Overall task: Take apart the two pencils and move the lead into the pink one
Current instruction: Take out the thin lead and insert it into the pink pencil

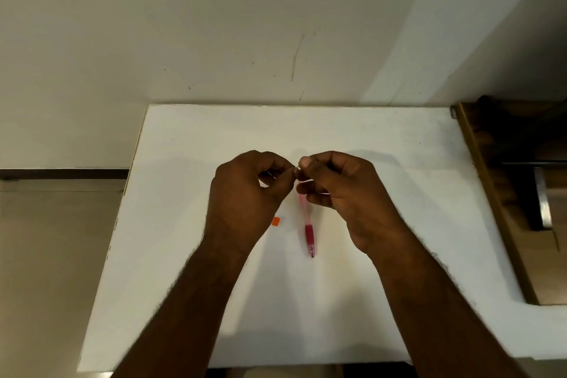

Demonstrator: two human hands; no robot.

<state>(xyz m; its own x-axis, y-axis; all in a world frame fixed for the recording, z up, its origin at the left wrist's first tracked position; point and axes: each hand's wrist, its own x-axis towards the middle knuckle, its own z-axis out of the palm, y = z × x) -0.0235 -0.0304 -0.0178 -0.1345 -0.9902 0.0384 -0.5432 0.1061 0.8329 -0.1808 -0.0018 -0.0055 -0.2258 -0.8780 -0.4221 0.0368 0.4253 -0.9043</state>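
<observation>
So the whole thing comes down to lining up a thin lead (271,175) with the open back end of the pink pencil (307,221). The right hand (340,193) has its fingers curled shut around the pencil's upper end, holding it above the white tabletop (383,138), and the pencil's long axis runs roughly 12 to 6, tip hanging down at 6 toward the person, open end up at 12 inside that grip. The left hand (245,193) sits just beside it at 9 o'clock, thumb and forefinger pressed together on what looks like the lead, a thin dark sliver poking out of the pinch. It's really too fine to be sure, so take that as my read. The fingertips of both hands almost touch right at the pencil's top, so the lead lies directly at 9 from the opening and looks to run crosswise, more like 9 to 3, not along the barrel. My guess is the next bit needs the left hand to swing the lead around until it matches the 12-to-6 axis, then feed it in. A small orange piece (276,221) sits on the tabletop at about 7 o'clock from the left hand's pinch. I can't spot the second pencil anywhere.
</observation>
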